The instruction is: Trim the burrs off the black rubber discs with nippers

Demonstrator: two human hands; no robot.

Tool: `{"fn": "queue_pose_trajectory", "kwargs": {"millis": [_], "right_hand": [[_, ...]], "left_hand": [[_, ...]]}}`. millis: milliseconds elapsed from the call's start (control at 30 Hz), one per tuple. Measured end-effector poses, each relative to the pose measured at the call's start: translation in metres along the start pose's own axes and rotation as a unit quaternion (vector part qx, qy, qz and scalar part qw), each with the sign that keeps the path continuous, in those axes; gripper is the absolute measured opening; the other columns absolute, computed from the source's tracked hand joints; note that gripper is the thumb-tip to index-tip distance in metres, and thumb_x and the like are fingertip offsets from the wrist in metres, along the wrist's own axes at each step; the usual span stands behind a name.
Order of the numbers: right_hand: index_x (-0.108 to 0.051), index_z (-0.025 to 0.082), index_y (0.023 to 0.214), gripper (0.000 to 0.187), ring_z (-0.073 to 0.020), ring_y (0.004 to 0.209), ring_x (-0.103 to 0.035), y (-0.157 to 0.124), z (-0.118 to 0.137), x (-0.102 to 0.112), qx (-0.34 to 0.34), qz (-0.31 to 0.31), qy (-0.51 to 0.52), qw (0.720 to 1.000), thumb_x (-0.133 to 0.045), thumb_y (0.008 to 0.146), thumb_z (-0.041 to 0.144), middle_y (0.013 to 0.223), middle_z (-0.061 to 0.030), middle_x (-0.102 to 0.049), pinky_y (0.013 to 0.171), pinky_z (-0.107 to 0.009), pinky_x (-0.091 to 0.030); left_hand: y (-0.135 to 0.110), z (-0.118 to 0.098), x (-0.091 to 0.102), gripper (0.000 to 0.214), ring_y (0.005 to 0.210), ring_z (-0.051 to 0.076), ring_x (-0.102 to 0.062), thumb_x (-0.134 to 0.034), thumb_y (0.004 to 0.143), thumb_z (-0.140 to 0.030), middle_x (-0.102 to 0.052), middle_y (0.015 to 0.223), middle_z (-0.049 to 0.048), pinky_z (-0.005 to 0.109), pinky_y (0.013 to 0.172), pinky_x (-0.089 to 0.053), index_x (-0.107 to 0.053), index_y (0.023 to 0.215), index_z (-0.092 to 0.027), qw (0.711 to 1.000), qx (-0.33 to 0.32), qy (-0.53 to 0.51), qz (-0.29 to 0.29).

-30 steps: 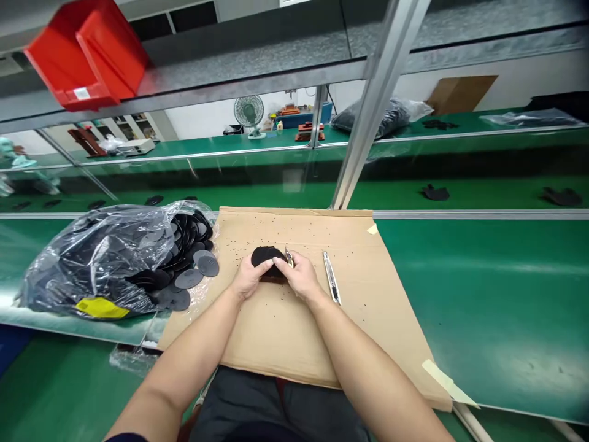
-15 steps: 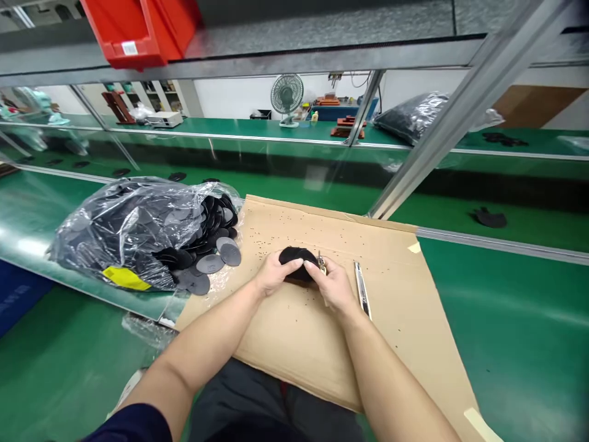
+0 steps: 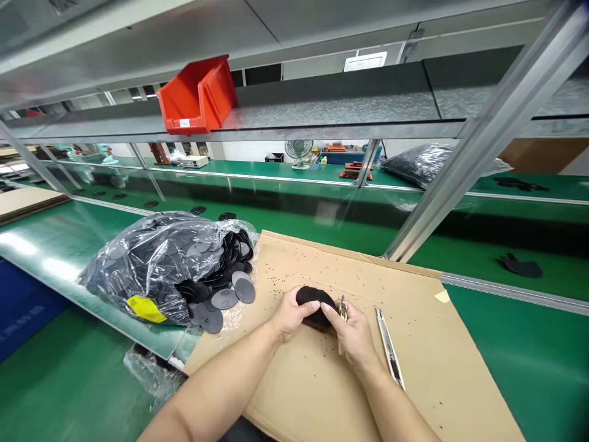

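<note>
My left hand [image 3: 291, 316] is closed on the left side of a black oval pad [image 3: 313, 297], its thumb on the near face. My right hand [image 3: 353, 331] pinches the right side of the same pad, the two thumbs nearly meeting. A small metal tool [image 3: 342, 308] also sits in my right hand, its jaws or tip pointing up; its exact kind is hard to make out. Below the hands lies a cardboard sheet [image 3: 414, 368] sprinkled with tiny black scraps. Just right of my right hand rests a utility knife [image 3: 389, 348].
To the left, a clear plastic bag [image 3: 151, 264] spills many grey and black oval pads [image 3: 224, 299]. A red bin [image 3: 197, 101] stands on the shelf above. A metal post [image 3: 478, 141] rises at the right, with a dark cut piece [image 3: 522, 266] beyond it.
The view has tipped upward, so the bench sits lower in the picture and more of the shelf shows. Both hands keep their hold on the pad, with little other visible change.
</note>
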State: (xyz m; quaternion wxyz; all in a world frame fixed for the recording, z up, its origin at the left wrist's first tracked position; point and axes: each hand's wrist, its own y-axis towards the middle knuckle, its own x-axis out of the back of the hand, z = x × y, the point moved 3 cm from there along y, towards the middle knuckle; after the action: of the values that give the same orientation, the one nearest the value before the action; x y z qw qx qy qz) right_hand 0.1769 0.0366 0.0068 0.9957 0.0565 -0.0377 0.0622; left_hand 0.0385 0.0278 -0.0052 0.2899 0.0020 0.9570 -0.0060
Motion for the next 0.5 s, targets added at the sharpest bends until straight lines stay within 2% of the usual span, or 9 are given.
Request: {"fn": "queue_pose_trajectory", "kwargs": {"millis": [67,133,200,267,367,500], "right_hand": [[-0.064,0.016,0.087,0.039,-0.0211,0.069,-0.060,-0.003,-0.002,-0.003,0.021,-0.009,-0.024,0.999,-0.068,0.075,0.053,0.077,-0.0070,-0.065,0.066,-0.032,-0.050],[-0.063,0.016,0.101,0.039,-0.0214,0.075,-0.062,-0.008,-0.002,-0.008,0.053,0.016,-0.009,0.998,-0.063,0.081,0.049,0.088,-0.0083,-0.067,0.070,-0.033,-0.052],[-0.061,0.016,0.111,0.037,-0.0214,0.082,-0.064,-0.013,0.002,-0.013,0.104,0.048,0.008,0.993,-0.059,0.086,0.044,0.097,-0.0093,-0.067,0.076,-0.035,-0.053],[-0.062,0.017,0.108,0.029,-0.0214,0.089,-0.063,-0.015,0.008,-0.014,0.169,0.045,-0.030,0.984,-0.057,0.088,0.037,0.100,-0.0095,-0.066,0.083,-0.037,-0.052],[-0.064,0.018,0.099,0.018,-0.0204,0.088,-0.062,-0.016,0.016,-0.012,0.249,0.022,-0.103,0.963,-0.055,0.088,0.030,0.094,-0.0087,-0.066,0.083,-0.037,-0.051],[-0.064,0.019,0.096,0.015,-0.0195,0.082,-0.061,-0.016,0.023,-0.010,0.303,0.015,-0.157,0.940,-0.053,0.089,0.027,0.087,-0.0074,-0.066,0.080,-0.036,-0.051]], "left_hand": [[0.002,0.000,0.003,0.052,0.081,0.017,-0.061,-0.086,0.056,-0.035,-0.064,0.093,0.0086,0.029,0.074,-0.049,-0.060,0.096,-0.013,0.999,0.029,-0.008,-0.023],[0.002,0.001,0.006,0.061,0.074,0.017,-0.060,-0.085,0.057,-0.040,-0.062,0.094,0.0071,0.025,0.060,-0.048,-0.056,0.105,-0.017,0.997,0.067,-0.017,-0.044],[0.001,0.000,0.008,0.067,0.071,0.016,-0.059,-0.084,0.058,-0.041,-0.061,0.092,0.0047,0.023,0.053,-0.046,-0.051,0.113,-0.021,0.995,0.092,-0.022,-0.044],[0.000,0.000,0.009,0.062,0.070,0.015,-0.058,-0.081,0.063,-0.041,-0.060,0.089,0.0037,0.023,0.054,-0.048,-0.052,0.115,-0.021,0.993,0.112,-0.028,-0.013],[-0.003,0.002,0.007,0.049,0.071,0.014,-0.057,-0.072,0.074,-0.047,-0.059,0.088,0.0052,0.024,0.058,-0.049,-0.057,0.111,-0.018,0.987,0.147,-0.039,0.048],[-0.007,0.002,0.006,0.046,0.069,0.013,-0.057,-0.068,0.076,-0.049,-0.059,0.086,0.0059,0.022,0.056,-0.048,-0.060,0.107,-0.016,0.985,0.156,-0.035,0.065]]}}
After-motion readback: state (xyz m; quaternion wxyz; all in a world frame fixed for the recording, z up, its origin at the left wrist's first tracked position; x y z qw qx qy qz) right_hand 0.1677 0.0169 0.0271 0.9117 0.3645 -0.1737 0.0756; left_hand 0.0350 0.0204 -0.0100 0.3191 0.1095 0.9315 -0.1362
